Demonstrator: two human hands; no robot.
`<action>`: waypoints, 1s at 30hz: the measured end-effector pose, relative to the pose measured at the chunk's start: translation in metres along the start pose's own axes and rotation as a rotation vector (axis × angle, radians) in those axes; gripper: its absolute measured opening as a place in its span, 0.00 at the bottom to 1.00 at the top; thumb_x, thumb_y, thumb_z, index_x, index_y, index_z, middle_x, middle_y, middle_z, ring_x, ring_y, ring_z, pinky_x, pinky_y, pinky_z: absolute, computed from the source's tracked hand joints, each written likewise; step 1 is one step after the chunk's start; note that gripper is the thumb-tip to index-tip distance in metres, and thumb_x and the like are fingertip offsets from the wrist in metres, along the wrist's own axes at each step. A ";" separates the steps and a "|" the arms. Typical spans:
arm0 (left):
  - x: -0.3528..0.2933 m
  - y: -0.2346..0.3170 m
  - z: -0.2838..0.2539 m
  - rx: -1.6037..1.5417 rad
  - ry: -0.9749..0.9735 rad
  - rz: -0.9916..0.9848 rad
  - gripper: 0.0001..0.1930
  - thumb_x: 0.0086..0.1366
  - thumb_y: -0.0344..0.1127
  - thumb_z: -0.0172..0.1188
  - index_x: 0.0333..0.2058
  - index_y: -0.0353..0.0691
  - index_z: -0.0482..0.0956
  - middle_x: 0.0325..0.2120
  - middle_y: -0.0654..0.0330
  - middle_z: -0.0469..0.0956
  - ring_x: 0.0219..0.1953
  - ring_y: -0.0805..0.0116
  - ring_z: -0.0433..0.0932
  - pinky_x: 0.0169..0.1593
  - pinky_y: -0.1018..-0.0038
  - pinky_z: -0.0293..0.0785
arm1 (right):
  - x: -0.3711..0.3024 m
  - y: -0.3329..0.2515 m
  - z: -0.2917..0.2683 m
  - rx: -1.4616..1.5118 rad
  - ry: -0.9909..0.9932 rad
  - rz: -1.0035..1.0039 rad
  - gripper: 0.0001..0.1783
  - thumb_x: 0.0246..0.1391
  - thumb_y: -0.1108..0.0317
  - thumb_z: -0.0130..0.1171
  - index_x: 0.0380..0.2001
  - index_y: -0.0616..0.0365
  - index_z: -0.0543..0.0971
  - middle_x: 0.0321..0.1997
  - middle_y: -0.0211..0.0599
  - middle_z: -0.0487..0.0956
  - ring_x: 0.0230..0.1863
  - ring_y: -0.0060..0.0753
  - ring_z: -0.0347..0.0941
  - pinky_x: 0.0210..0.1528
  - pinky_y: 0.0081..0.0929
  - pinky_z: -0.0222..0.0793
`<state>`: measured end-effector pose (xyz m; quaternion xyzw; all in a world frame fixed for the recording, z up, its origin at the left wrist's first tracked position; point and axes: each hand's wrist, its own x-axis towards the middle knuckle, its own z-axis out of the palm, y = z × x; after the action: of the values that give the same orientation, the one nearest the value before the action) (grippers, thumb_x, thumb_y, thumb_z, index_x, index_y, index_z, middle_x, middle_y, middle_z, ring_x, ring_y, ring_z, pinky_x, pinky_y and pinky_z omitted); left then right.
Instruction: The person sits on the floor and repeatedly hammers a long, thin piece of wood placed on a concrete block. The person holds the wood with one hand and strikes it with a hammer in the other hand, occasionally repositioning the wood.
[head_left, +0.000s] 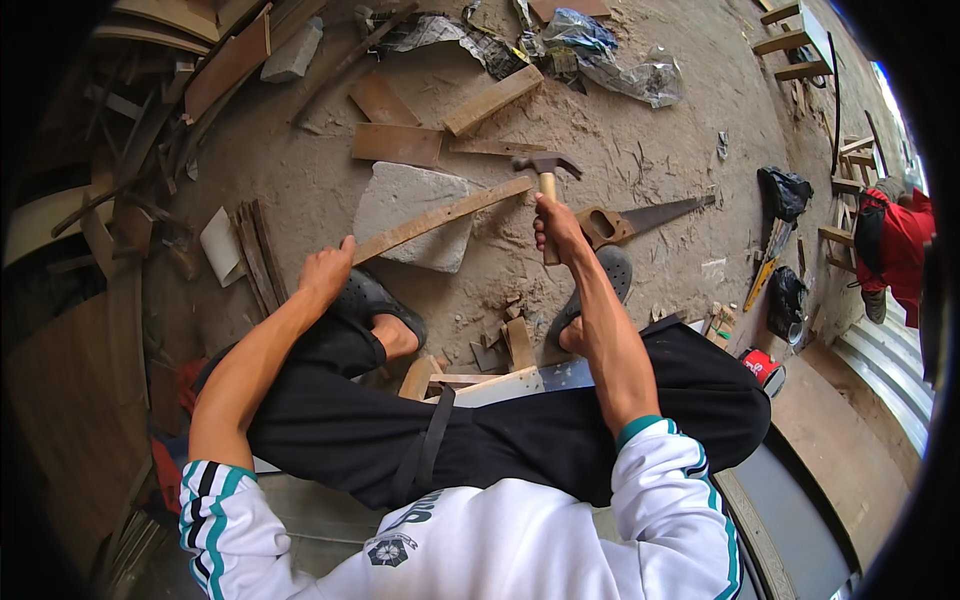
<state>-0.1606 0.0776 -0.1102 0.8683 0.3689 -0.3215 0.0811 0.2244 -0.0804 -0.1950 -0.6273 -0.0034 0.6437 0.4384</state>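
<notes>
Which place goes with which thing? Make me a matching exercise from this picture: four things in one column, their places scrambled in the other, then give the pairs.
Things:
1. claw hammer
2. long wooden strip
3. handsaw
4. grey stone block

Places:
A. lying on the sandy ground to the right of the right hand
B. under the wooden strip, in front of the feet
C. gripped by its wooden handle in the right hand
D. laid slanting across the block, its near end at the left hand

Pairs: 1-C, 2-D, 3-A, 4-B
</notes>
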 end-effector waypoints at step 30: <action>0.005 -0.014 -0.014 0.018 -0.007 0.029 0.11 0.62 0.22 0.49 0.44 0.36 0.63 0.29 0.39 0.80 0.35 0.38 0.82 0.37 0.49 0.78 | 0.005 0.004 0.002 0.007 -0.157 0.057 0.18 0.63 0.51 0.55 0.30 0.52 0.66 0.18 0.25 0.66 0.14 0.22 0.63 0.15 0.27 0.65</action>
<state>-0.1606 0.0963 -0.1009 0.8732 0.3530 -0.3266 0.0790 0.2216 -0.0788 -0.2005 -0.5732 -0.0173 0.7031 0.4205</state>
